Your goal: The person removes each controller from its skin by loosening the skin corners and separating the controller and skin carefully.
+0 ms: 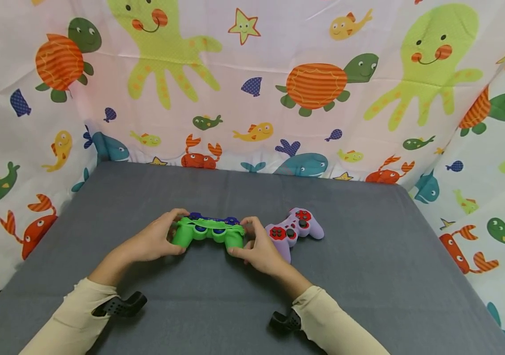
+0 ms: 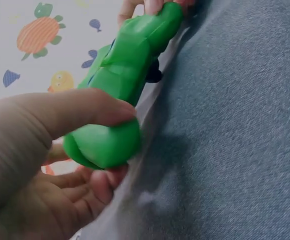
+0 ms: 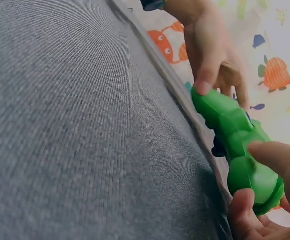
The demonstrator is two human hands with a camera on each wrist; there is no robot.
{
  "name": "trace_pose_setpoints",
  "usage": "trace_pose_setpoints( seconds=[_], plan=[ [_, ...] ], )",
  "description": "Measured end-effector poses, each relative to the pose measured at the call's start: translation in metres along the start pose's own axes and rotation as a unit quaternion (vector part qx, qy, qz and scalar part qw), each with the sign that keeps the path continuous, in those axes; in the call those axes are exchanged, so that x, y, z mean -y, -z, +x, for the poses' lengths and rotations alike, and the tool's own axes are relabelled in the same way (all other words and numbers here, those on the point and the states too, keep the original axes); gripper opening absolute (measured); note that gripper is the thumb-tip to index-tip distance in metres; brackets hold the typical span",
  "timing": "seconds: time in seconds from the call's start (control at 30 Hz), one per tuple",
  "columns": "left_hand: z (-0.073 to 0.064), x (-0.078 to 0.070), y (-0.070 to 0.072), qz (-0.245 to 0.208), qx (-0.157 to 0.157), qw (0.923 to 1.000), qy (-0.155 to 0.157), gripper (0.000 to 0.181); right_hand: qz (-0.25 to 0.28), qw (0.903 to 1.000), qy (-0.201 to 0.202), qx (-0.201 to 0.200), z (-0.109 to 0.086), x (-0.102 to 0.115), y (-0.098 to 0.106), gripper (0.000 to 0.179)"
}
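A green silicone cover [image 1: 208, 225] sits over a dark blue game controller [image 1: 214, 218], whose back edge shows above the cover in the head view. My left hand [image 1: 157, 237] grips the left handle, thumb on one side and fingers on the other. At the opposite end, the right hand [image 1: 261, 249] holds the right handle between thumb and fingers. The left wrist view shows the green handle [image 2: 107, 142] pinched close up. In the right wrist view the cover [image 3: 257, 175] spans both hands. The sticks poke out of the green cover.
A lilac game controller [image 1: 294, 230] with red button areas lies just right of the right hand, partly hidden by it. Everything is over a grey cloth-covered table [image 1: 368, 276]. A curtain [image 1: 257, 98] printed with sea animals stands behind and at both sides.
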State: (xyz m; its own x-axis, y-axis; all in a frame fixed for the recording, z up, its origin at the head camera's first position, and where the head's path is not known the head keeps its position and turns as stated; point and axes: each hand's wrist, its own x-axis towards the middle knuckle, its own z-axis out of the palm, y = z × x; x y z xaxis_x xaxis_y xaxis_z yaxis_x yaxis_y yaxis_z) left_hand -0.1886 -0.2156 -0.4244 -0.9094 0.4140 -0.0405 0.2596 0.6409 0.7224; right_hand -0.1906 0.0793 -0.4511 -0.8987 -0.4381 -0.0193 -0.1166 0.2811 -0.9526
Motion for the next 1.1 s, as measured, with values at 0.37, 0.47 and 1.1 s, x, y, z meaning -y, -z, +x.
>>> trace_pose_setpoints(
  seconds=[0.37, 0.47, 1.1],
  plan=[
    [0.0003, 0.0078, 0.0041, -0.126, -0.061, 0.9902, -0.003, 0.076, 0.051, 0.9978, -0.014, -0.04, -0.0002, -0.003, -0.0064, 0.075],
    [0.0005, 0.0098, 0.0059, -0.154, -0.042, 0.9872, 0.005, 0.081, 0.077, 0.996, -0.019, -0.042, 0.001, -0.0023, -0.0054, 0.074],
    [0.0008, 0.0083, 0.0048, -0.192, -0.035, 0.9806, -0.019, 0.063, 0.074, 0.9966, -0.034, -0.018, 0.0017, -0.0013, -0.0016, 0.066]
  ],
)
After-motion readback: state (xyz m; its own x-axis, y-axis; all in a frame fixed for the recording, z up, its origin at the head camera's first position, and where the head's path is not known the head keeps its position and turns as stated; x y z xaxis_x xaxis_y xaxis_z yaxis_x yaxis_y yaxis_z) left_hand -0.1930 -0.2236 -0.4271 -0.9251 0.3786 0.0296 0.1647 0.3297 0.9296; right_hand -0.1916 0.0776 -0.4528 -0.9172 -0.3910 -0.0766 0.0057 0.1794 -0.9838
